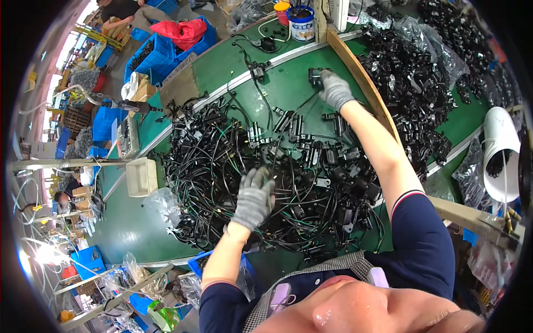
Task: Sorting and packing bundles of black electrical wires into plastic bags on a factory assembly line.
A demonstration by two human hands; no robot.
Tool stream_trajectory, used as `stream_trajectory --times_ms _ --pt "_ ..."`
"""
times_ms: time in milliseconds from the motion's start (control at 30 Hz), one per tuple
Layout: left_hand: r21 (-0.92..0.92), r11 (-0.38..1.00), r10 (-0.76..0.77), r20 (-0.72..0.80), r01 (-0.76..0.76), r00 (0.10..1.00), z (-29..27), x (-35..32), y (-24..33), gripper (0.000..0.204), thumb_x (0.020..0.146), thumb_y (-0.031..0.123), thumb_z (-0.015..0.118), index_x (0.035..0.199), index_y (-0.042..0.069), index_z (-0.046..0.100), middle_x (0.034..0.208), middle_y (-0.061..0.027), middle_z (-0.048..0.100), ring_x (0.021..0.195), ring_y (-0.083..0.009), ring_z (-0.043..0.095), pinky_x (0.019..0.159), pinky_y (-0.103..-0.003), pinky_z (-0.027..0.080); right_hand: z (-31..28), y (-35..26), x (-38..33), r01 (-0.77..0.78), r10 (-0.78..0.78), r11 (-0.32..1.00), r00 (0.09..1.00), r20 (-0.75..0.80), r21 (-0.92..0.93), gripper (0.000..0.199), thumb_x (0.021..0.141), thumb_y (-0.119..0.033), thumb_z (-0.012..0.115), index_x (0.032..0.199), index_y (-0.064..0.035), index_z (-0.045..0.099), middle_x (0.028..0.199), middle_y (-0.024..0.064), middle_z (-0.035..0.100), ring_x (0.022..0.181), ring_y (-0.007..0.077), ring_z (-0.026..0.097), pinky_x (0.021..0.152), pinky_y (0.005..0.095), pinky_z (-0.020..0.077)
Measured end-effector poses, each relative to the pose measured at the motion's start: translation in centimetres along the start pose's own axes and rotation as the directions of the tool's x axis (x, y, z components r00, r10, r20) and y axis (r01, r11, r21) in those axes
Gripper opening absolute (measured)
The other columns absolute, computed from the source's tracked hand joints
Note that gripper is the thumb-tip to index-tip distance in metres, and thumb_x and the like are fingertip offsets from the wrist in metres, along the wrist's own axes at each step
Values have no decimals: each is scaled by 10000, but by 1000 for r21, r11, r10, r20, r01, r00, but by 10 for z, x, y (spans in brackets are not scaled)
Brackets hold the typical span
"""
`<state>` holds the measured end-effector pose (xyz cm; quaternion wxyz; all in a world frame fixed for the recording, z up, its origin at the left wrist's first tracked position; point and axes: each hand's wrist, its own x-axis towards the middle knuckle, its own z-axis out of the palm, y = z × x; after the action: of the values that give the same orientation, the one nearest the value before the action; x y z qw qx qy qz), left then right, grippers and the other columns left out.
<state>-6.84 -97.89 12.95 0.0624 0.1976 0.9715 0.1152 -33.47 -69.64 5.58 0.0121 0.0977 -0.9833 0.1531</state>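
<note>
Toward the left edge of your green bench (130,233) sits a cream rectangular plastic bin (141,177), its pale inside showing; beyond, a blue plastic crate (160,62) carries small dark pieces. Your grey-gloved left hand (252,200) lies on the tangled heap of black cables (205,161), fingers loosely bent; from above, I can't tell whether it holds anything. By the far edge, a white-and-blue plastic bucket (302,28) contains dark pieces. Your grey-gloved right hand (336,91) has its grip closed on a boxy black part (316,76) near that edge. You seem to be handling single parts apart from the heap; your next move calls for keeping cables unsnagged. By the right edge, a white plastic cylinder (502,125) holds black pieces.
</note>
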Motion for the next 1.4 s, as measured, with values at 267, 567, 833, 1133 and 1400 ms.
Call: stream_trajectory --times_ms 267,567,833,1133,1400 --pt "-313 949 -20 -185 -40 983 -19 -173 77 289 669 71 644 957 71 621 1096 -175 581 1014 -373 539 879 -454 454 -32 -59 -255 266 -208 935 947 -245 234 450 713 -107 633 1148 -50 528 1137 127 581 1129 312 510 1013 403 367" --pt "-193 918 340 -64 -346 938 8 -227 173 220 705 186 621 915 120 634 1080 -85 598 1046 -272 542 1040 -563 251 -109 -18 -554 -69 69 998 961 269 -7 471 718 -170 625 1171 -61 558 1122 127 576 1063 302 528 942 387 417" --pt "-227 915 267 -275 -332 923 2 -209 298 222 709 117 647 931 116 642 992 -84 630 948 -277 582 1005 -498 302 -150 31 -667 -250 186 952 931 315 178 466 693 -156 636 1140 -35 582 1068 180 598 1000 336 567 902 400 448" --pt "-459 887 47 207 55 977 120 -225 434 239 755 183 613 954 55 648 996 -157 629 887 -349 598 796 -410 483 -172 176 -744 48 -151 969 893 424 244 354 721 -258 640 999 -39 639 922 161 652 857 329 631 763 435 498" --pt "-269 921 342 205 -283 917 86 -125 561 293 737 171 648 1013 73 645 1092 -131 605 974 -318 578 868 -387 463 -228 289 -773 -216 173 975 887 428 54 381 728 -202 603 1073 -40 612 999 156 635 961 308 596 854 400 474"
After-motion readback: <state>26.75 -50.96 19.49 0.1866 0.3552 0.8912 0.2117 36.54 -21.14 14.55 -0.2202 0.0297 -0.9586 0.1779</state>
